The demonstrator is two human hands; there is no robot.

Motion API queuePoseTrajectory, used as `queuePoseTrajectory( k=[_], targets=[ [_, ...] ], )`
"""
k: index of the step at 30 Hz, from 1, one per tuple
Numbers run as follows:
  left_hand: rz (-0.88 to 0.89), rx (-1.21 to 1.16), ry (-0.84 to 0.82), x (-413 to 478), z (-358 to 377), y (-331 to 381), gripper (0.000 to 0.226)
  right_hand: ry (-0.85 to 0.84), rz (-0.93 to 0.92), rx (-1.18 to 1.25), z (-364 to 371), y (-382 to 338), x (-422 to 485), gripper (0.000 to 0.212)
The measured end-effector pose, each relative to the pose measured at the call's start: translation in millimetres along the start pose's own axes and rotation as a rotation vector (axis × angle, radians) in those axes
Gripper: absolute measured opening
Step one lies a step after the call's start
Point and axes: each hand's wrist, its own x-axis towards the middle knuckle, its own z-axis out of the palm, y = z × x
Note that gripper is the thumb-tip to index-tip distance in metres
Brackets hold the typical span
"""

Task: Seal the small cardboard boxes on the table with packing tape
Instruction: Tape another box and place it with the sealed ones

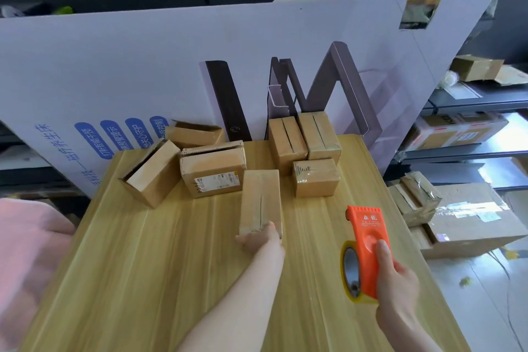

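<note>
Your left hand [258,238] is out at the middle of the counter [160,260], its grip wrapped round the near end of the long box [261,200], thumb up on the top face just beside the centre seam. That box lies flat and points away from you, and the seam shows as a dark slit running its whole length.

Your right hand [395,280] is off to the right and nearer to you, its grip closed on the orange tape dispenser [367,240], thumb pressed on the round hub. The tape roll [350,274] sits on the dispenser's left side, and the toothed end points away from you. The dispenser is well apart from the long box.

There are 6 more boxes at the far end. The open box [151,173] at far left is tipped on its side. The labelled box [213,170] sits just left of the long box's far end, and another open carton [194,133] is behind it. At back right, 2 upright boxes [303,137] stand side by side and touching. In front of them sits the small taped box [315,177], shiny tape across its top.

A big white printed panel [114,66] leans behind the counter. There's pink cloth [25,251] at your left and shelves [457,151] with cartons at your right.
</note>
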Motion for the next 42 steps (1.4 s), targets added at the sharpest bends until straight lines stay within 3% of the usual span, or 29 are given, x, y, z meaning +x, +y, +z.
queuePoseTrajectory(
  k=[5,8,16,22,24,27,33,37,42],
  targets=[
    [0.043,0.114,0.065,-9.9,-0.2,4.0,0.083,-0.057,0.023,-0.033,5.3,-5.3,22.4,0.052],
    [0.324,0.229,0.103,3.0,-25.3,15.8,0.073,-0.137,0.03,-0.044,19.8,-15.1,28.5,0.048],
    [1.132,1.198,-0.036,76.7,-41.9,136.7,0.065,-0.246,0.072,-0.034,81.0,-18.8,2.9,0.05],
    [1.327,1.614,-0.131,136.2,2.8,212.6,0.078,-0.193,0.071,-0.085,121.8,-7.3,-23.8,0.049],
    [1.346,1.796,-0.194,160.0,14.6,228.8,0.084,-0.167,0.045,-0.088,135.4,-7.6,-32.5,0.049],
    [1.313,1.939,-0.271,186.9,24.3,236.8,0.081,-0.127,0.037,-0.078,155.2,-7.6,-38.9,0.031],
    [1.437,1.932,-0.143,194.0,-6.5,220.0,0.101,-0.04,0.052,-0.037,181.2,-9.5,-48.4,0.037],
    [1.256,1.784,-0.15,191.9,-39.2,220.4,0.099,-0.024,0.022,-0.017,191.8,-22.6,-56.0,0.04],
    [1.053,1.692,-0.031,166.5,-97.7,163.3,0.105,-0.051,-0.005,-0.002,213.6,-35.8,-56.1,0.038]
  ],
)
